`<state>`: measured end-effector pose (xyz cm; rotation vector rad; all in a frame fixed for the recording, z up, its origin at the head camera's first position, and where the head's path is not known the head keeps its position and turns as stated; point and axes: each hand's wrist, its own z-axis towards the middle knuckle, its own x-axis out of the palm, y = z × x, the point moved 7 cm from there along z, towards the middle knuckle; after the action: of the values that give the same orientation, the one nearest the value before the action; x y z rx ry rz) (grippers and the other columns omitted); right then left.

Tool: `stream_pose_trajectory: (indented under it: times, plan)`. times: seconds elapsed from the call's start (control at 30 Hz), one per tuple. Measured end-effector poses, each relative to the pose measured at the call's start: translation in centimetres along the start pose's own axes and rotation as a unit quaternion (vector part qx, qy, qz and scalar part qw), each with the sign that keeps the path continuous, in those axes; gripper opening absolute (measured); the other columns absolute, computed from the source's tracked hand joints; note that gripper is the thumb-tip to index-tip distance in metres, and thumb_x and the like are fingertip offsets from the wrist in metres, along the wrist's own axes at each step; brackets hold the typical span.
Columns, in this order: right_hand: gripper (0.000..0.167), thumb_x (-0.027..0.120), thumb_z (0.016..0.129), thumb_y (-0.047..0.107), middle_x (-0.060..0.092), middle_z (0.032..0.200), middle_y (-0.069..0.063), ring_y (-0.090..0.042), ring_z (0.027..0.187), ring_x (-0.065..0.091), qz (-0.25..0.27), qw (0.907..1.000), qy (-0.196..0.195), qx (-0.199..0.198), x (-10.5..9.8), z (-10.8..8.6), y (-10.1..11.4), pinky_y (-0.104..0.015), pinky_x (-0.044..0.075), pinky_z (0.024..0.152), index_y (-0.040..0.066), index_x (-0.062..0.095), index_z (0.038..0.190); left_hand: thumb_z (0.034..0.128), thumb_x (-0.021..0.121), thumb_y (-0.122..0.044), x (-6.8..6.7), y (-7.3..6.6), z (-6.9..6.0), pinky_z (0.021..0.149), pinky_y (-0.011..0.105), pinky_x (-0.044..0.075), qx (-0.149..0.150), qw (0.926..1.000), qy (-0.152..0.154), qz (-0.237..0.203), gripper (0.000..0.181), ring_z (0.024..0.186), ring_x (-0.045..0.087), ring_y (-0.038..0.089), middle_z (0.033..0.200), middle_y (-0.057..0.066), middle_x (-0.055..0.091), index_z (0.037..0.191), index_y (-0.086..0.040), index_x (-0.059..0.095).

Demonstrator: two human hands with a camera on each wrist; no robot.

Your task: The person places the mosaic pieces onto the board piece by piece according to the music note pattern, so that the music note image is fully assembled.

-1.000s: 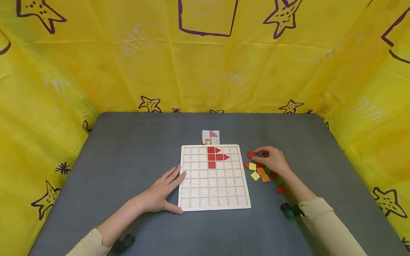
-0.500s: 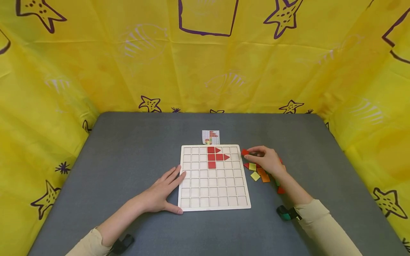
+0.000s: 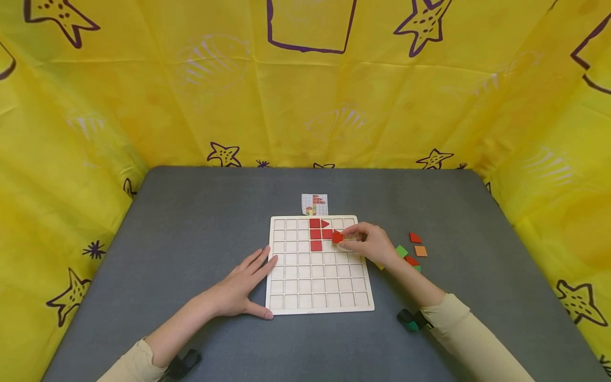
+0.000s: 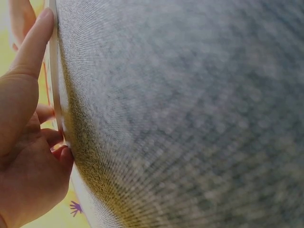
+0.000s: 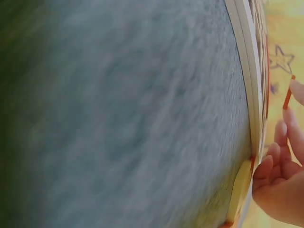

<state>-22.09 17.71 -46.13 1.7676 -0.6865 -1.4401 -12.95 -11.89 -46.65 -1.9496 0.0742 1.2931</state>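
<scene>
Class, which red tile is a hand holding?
The red tile pinched by the right hand above the grid board; the other visible red tiles lie unheld, on or beside the board.

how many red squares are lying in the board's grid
4 visible: the top square, middle square and lowest square in one column of the board, and a side square just right of the middle one. The red tile in the right hand may hide another.

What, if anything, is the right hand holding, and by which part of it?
The right hand holds a red tile, pinched by its edges between the fingers.
</scene>
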Motion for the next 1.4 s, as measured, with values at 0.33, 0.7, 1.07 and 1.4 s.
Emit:
stream_pose_trajectory:
  times: [0.33,0.7,1.07,1.4]
  plan:
    - [0.030,0.084,0.077,0.029,0.067,0.099,0.003,-0.019,0.092,0.051,-0.122,0.9897,0.024,-0.070,1.9,0.4,2.1,-0.037,0.041,0.078,0.015,0.076,0.103,0.0709,0.079,-0.060,0.0,0.0,0.0,0.107,0.063,0.021,0.004,1.0000,-0.001,0.005,0.115,0.147,0.004,0.036,0.163,0.013,0.005,0.156,-0.009,0.020]
    - [0.025,0.083,0.079,0.025,0.067,0.086,0.009,-0.016,0.080,0.050,-0.103,0.9913,0.028,-0.076,2.6,0.5,2.7,-0.033,0.039,0.070,0.016,0.076,0.101,0.0713,0.079,-0.058,-0.1,-0.1,0.0,0.108,0.062,0.021,0.000,1.0000,0.008,-0.001,0.116,0.148,0.005,0.034,0.163,0.014,0.006,0.156,-0.007,0.019]
    - [0.024,0.079,0.083,0.027,0.066,0.086,0.006,-0.019,0.075,0.050,-0.060,0.9972,-0.002,-0.046,-1.0,-0.4,0.5,-0.032,0.039,0.063,0.017,0.075,0.105,0.0719,0.080,-0.056,-1.5,-0.3,0.6,0.110,0.050,0.029,0.018,0.9995,-0.001,0.026,0.114,0.146,0.019,0.032,0.161,0.014,0.015,0.154,-0.002,0.024]
    - [0.033,0.076,0.086,0.036,0.066,0.094,-0.004,-0.023,0.078,0.054,-0.032,0.9991,-0.027,0.007,-5.3,-2.4,-2.8,-0.027,0.044,0.059,0.015,0.072,0.111,0.0638,0.080,-0.066,-1.8,-0.3,1.5,0.107,0.058,0.028,0.018,0.9975,0.008,0.068,0.128,0.146,0.015,0.035,0.161,0.019,0.013,0.153,0.003,0.020]
